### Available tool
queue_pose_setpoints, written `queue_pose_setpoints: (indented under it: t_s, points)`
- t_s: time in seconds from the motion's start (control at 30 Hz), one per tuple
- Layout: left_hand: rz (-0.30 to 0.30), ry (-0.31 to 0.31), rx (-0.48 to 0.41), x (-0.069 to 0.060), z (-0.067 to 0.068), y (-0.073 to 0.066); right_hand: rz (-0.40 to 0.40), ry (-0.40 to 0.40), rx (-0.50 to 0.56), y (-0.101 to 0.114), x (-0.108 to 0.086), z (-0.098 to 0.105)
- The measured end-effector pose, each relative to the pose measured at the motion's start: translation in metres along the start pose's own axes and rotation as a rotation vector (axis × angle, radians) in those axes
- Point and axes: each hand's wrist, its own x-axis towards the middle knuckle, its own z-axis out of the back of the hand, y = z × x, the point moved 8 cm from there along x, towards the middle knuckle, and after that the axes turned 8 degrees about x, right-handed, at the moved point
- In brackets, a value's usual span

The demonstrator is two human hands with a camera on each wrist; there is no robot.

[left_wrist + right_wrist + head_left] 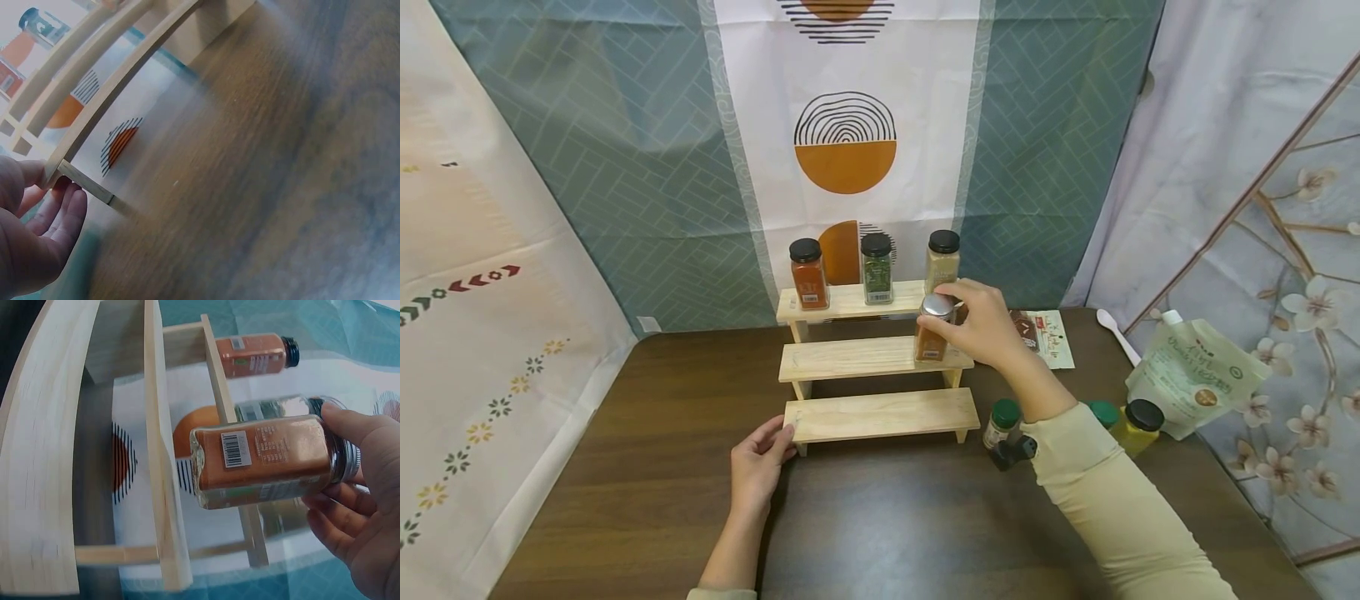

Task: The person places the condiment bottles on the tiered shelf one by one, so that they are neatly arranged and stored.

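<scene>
A three-step light wooden rack [880,415] stands on the dark table. My right hand [981,325] grips a silver-capped jar of orange-brown powder [930,343] at its cap, at the right end of the middle step. In the right wrist view, thumb and fingers of my right hand [369,481] are round the cap of that jar [269,456]. My left hand [758,467] pinches the left end of the lowest step; the left wrist view shows my left hand [44,231] with its thumb above the board [94,106] and its fingers below.
On the top step stand black-capped jars: red [808,279], green [877,271] and pale [942,262]. Right of the rack are a green-capped jar [1000,423], another green cap [1103,412], a black-capped yellow bottle [1138,427], a spouted pouch [1195,375], a white spoon [1118,336] and a packet [1055,340].
</scene>
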Motion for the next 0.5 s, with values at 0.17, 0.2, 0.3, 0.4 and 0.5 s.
queue_pose_setpoints:
  t_s: [0.17, 0.2, 0.3, 0.4, 0.5]
  points:
    - [0.001, -0.003, -0.001, 0.0, 0.0, 0.001, -0.005, 0.007, -0.019, 0.008, 0.006, -0.013]
    - [0.001, -0.004, -0.003, -0.001, 0.001, 0.001, -0.004, 0.007, -0.025, 0.01, 0.008, -0.015]
    - [0.002, -0.005, -0.007, -0.001, 0.001, 0.0, 0.0, 0.011, -0.025, 0.014, 0.011, -0.022]
    - [0.0, 0.003, -0.012, -0.002, 0.001, 0.0, 0.006, 0.011, -0.018, 0.018, 0.015, -0.028]
    - [-0.001, 0.016, -0.009, -0.002, 0.0, -0.001, 0.012, 0.012, -0.006, 0.021, 0.018, -0.034]
